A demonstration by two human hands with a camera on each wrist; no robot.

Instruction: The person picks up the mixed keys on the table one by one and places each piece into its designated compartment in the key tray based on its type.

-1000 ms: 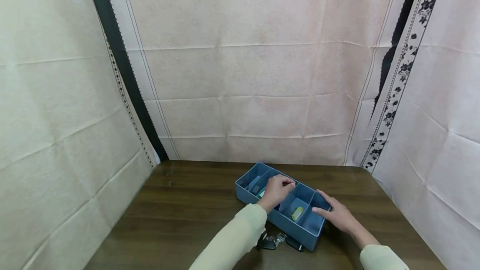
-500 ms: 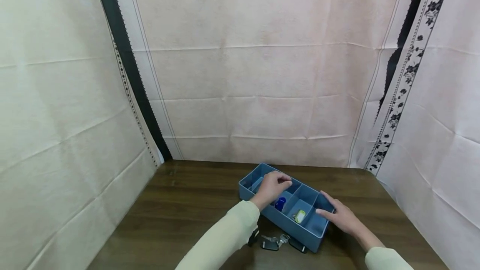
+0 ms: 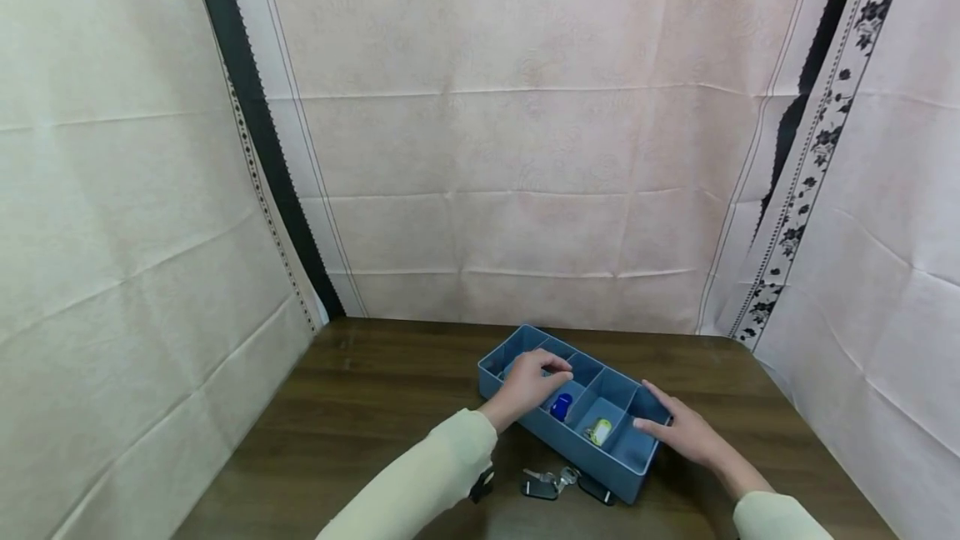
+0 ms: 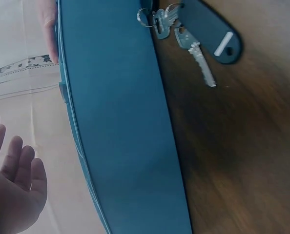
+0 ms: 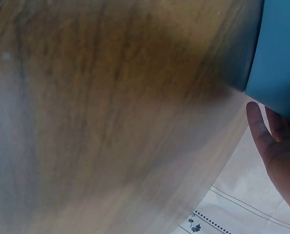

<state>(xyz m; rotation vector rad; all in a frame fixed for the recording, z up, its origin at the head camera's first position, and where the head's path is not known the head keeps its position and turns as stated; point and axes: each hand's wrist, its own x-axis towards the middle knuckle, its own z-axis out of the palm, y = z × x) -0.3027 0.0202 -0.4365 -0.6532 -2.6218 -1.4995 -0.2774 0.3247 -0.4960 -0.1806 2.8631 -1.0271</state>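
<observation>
A blue divided box (image 3: 577,444) stands slantwise on the table. My left hand (image 3: 525,386) hovers over its left-middle compartments, fingers loosely bent, and I see nothing between them. In the left wrist view, that left hand (image 4: 18,187) shows relaxed fingers beside the box wall (image 4: 115,107). One compartment holds a small dark-blue object (image 3: 561,407); another holds a small yellow-green and white item (image 3: 600,432), its kind unclear. My right hand (image 3: 686,432) touches the box's right end with thumb and fingers spread. What lies under my left hand is hidden.
Keys (image 3: 566,476) with a dark fob (image 3: 538,489) lie on the wooden table (image 3: 360,432) before the box, near another dark fob (image 3: 596,489) against its front wall. Light cloth (image 3: 487,140) hangs behind the table and at both sides.
My left hand has drawn left and a little down over the box, uncovering the dark-blue object. My right hand stays at the box's right end. The head view has shifted slightly.
</observation>
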